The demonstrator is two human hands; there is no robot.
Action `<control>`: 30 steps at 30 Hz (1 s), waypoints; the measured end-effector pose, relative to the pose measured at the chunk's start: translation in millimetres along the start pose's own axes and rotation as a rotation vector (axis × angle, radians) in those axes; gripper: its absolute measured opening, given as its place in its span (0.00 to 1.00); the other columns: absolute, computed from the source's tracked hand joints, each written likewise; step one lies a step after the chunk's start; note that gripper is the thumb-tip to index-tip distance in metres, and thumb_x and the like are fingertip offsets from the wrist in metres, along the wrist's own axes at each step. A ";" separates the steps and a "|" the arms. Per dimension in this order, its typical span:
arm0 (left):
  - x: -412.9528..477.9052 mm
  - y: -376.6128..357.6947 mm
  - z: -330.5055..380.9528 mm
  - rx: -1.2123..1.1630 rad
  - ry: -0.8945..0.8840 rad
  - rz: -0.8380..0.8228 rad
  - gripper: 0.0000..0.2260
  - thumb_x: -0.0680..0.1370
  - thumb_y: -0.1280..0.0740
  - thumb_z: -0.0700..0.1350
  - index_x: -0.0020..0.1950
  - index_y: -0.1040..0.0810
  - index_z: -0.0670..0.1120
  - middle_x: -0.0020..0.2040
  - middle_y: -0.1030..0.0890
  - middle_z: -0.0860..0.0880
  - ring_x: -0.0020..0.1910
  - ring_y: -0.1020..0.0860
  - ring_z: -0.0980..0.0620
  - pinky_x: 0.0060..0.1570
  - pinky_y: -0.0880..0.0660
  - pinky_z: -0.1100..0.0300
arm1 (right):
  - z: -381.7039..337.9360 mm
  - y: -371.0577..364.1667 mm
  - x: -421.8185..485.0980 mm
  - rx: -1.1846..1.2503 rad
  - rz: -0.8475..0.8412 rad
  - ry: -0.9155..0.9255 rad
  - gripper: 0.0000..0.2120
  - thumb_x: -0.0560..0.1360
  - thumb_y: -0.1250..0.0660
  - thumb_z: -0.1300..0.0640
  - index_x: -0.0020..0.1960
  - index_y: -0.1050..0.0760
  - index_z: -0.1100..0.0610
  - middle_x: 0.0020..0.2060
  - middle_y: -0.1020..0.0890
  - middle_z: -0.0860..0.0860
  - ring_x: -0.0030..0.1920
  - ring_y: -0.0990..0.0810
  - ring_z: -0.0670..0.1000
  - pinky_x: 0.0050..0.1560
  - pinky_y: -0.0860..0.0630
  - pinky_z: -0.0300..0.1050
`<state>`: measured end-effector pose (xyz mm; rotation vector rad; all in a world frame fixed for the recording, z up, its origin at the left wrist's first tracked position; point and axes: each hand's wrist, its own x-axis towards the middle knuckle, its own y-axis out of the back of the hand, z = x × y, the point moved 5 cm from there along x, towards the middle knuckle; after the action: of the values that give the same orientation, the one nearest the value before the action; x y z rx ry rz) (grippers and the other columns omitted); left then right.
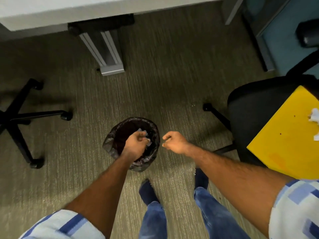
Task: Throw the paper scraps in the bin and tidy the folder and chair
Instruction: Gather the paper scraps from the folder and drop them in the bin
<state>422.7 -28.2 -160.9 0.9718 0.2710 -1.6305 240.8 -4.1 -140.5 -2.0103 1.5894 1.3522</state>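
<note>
A small round bin [110, 144] lined with a black bag stands on the carpet just ahead of my feet. My left hand [136, 142] is over its mouth, fingers closed around pale paper scraps [148, 141] that stick out at the knuckles. Just right of the bin's rim, my right hand [174, 141] hovers with loosely curled fingers and nothing visible in it. A yellow folder [286, 133] lies on the seat of a black office chair [246, 107] at the right. Torn white paper scraps [314, 116] rest on the folder's right edge.
A white desk [69, 9] spans the top, with its grey metal leg [107, 52] standing beyond the bin. A second chair's black wheeled base [19, 116] sits at the left. A blue partition [279, 40] stands at the far right. My feet [148, 190] stand on olive carpet.
</note>
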 end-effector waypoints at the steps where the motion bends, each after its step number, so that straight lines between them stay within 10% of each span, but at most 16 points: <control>1: -1.0 -6.1 10.8 0.013 -0.021 -0.012 0.14 0.77 0.31 0.41 0.62 0.24 0.45 0.45 0.19 0.49 0.42 0.21 0.53 0.50 0.23 0.56 | 2.0 10.6 -5.6 0.006 0.019 -0.001 0.16 0.74 0.29 0.60 0.61 0.24 0.59 0.55 0.17 0.58 0.55 0.18 0.57 0.56 0.23 0.51; 21: -43.6 -186.7 203.9 0.294 -0.268 -0.323 0.14 0.76 0.30 0.45 0.60 0.24 0.52 0.49 0.18 0.50 0.47 0.19 0.51 0.49 0.21 0.53 | 120.6 246.8 -104.6 0.286 0.471 -0.061 0.11 0.72 0.28 0.60 0.54 0.21 0.58 0.43 0.16 0.53 0.44 0.17 0.52 0.43 0.23 0.42; 30: -68.2 -292.4 255.0 0.412 -0.377 -0.460 0.17 0.76 0.29 0.44 0.64 0.24 0.49 0.55 0.18 0.47 0.55 0.19 0.45 0.54 0.23 0.51 | 215.6 340.6 -160.1 0.125 0.876 -0.127 0.21 0.71 0.28 0.57 0.63 0.25 0.55 0.64 0.29 0.57 0.67 0.32 0.57 0.67 0.35 0.48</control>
<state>47.1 -51.3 -44.4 0.9188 -0.1177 -2.3148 -158.5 114.2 -19.2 -1.1218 2.5416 1.5149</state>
